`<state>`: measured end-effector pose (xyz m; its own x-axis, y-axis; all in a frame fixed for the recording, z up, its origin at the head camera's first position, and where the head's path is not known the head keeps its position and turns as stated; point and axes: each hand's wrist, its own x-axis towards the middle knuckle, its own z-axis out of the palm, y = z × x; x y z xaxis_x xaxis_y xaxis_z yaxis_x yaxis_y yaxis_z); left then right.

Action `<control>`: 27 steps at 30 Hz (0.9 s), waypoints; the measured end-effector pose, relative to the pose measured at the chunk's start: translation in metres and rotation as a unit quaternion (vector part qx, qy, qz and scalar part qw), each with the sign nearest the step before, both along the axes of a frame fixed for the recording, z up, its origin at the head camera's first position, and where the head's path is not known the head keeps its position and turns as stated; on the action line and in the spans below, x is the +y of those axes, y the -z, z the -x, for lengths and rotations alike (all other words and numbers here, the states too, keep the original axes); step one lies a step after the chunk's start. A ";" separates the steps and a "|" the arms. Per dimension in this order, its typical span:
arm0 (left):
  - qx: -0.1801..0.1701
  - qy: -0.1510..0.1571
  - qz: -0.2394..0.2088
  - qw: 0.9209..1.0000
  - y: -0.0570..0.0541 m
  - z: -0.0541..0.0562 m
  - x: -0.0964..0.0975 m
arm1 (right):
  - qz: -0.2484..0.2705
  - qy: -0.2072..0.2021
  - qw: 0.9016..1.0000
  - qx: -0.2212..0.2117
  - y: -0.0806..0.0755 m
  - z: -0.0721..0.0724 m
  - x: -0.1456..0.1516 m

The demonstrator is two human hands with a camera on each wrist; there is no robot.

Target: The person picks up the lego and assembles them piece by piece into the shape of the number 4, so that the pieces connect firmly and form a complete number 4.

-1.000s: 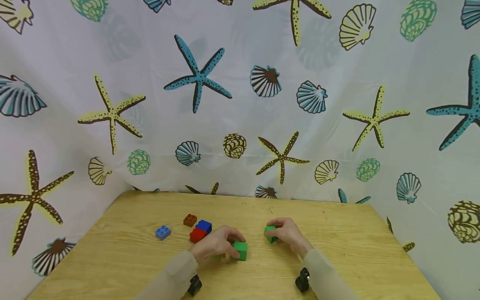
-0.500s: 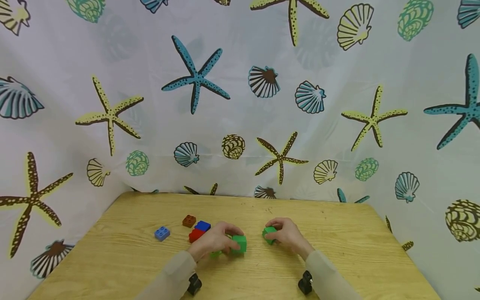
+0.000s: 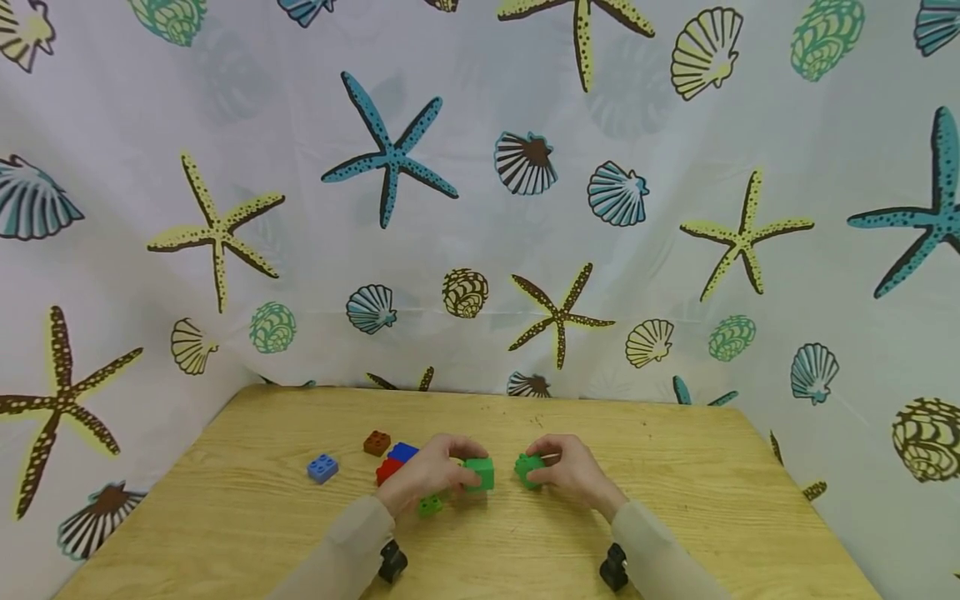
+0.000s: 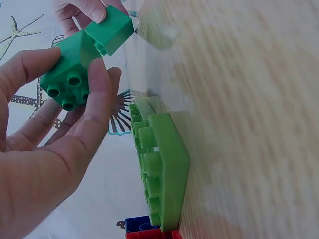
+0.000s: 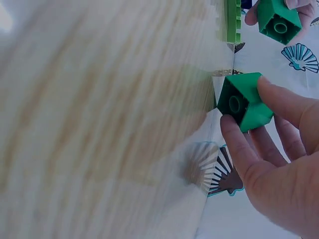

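My left hand (image 3: 433, 473) pinches a green toy building brick (image 3: 481, 473) between thumb and fingers. In the left wrist view this brick (image 4: 66, 72) has a sloped side, and its studs point down and away from the other hand. Facing it, my right hand (image 3: 573, 472) grips a second green building brick (image 3: 529, 470) by thumb and fingertips, studs turned toward the left hand. The right wrist view shows the hollow underside of that brick (image 5: 245, 102). A small gap separates the two bricks in the head view. Below the left hand lies a light green studded piece (image 3: 430, 506).
Left of the hands, a red brick (image 3: 387, 470) and a dark blue brick (image 3: 402, 452) sit side by side, partly hidden by the left hand. Farther left lie a brown brick (image 3: 377, 442) and a light blue brick (image 3: 322, 468). A patterned cloth (image 3: 480, 233) hangs behind the wooden table (image 3: 675, 467).
The left hand has moved its green brick up and away from me, uncovering more of the light green piece. In the right hand, the other brick has turned and shifted left, so its studs show.
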<state>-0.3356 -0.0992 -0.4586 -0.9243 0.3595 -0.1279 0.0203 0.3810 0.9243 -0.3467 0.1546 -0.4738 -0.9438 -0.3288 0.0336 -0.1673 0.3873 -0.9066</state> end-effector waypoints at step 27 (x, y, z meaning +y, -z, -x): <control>0.063 -0.072 -0.077 0.992 0.006 0.003 0.019 | -0.004 -0.034 0.998 -0.057 0.008 0.002 -0.007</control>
